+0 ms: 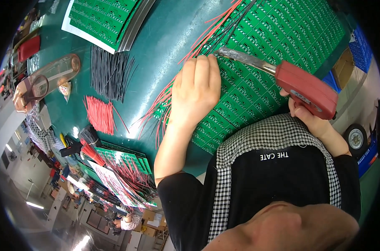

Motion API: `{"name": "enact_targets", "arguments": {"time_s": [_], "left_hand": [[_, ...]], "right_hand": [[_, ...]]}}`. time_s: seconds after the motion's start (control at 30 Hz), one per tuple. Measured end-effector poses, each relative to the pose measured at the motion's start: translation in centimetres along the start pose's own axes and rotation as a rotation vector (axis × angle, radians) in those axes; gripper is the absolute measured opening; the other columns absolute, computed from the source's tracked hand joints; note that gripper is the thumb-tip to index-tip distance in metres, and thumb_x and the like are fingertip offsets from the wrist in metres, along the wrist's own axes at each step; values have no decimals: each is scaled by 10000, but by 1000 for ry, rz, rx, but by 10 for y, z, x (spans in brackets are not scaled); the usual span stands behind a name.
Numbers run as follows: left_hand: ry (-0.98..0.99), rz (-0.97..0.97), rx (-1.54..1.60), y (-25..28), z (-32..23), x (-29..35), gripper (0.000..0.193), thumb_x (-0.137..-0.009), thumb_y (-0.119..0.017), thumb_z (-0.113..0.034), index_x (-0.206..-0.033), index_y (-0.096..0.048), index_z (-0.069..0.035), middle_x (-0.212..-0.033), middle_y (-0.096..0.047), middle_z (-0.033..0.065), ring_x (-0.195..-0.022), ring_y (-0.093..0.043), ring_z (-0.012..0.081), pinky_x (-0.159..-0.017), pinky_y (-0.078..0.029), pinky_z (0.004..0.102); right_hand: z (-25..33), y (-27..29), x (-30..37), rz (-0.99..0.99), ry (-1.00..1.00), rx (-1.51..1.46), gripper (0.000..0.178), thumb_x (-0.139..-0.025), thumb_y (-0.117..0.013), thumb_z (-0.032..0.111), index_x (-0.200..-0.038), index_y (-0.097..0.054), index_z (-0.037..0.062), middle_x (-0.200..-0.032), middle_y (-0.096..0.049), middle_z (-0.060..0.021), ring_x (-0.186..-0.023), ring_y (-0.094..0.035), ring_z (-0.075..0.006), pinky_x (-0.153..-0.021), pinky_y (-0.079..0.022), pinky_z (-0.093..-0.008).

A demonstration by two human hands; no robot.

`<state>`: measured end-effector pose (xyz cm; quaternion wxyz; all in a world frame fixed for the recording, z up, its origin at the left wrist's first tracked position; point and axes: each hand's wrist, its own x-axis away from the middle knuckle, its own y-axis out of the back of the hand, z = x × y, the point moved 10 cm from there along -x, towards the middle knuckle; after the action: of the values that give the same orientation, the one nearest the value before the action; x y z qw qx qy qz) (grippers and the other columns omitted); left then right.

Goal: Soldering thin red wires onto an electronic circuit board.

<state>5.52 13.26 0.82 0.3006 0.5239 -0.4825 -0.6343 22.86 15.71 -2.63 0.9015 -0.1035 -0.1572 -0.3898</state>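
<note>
My left hand point(197, 85) rests on a wide panel of green circuit boards point(257, 90), fingers bent and pressed together. Its fingertips are among red and black wires point(217, 31) lying over the panel; what they pinch is hidden. In my right hand point(303, 113) is a red soldering gun point(307, 88), gripped by its handle. The gun's metal barrel points left, and its darkened tip is right beside my left fingertips, close to the board. More red wires point(156, 102) trail out past my left wrist.
Bundles of black wires point(110, 73) and red wires point(100, 117) lie on the green tabletop point(156, 46). Stacked circuit panels point(102, 19) stand at the far left. Wired boards point(121, 167) are piled near left, by a clear brown plastic holder point(52, 77). Blue crates point(360, 50) are at right.
</note>
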Motion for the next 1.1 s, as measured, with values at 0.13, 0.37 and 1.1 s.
{"name": "enact_targets", "arguments": {"time_s": [0.13,0.37,1.1], "left_hand": [[0,21,-20,-2,0,-3,245,-668,-561,-48,-898,-565,32,-816,-529,91,-729,-542,189,-589,-473,263],[-27,27,-69,-2,-4,-2,246,-654,-560,-64,-883,-571,27,-799,-519,81,-719,-535,176,-574,-457,250],[107,-122,292,9,9,-15,219,-678,-599,-61,-892,-595,-13,-799,-518,63,-675,-521,190,-548,-444,286]], "right_hand": [[12,2,-4,-2,73,-76,377,-806,-604,108,-1156,-500,14,-1058,-568,-66,-696,-463,-76,-628,-404,-229],[4,6,4,-37,52,-174,441,-810,-599,168,-1191,-453,-2,-1088,-550,-109,-654,-444,-72,-588,-397,-213],[8,13,7,-9,148,-60,384,-811,-586,146,-1151,-463,19,-1007,-546,-79,-644,-456,-91,-577,-400,-229]]}}
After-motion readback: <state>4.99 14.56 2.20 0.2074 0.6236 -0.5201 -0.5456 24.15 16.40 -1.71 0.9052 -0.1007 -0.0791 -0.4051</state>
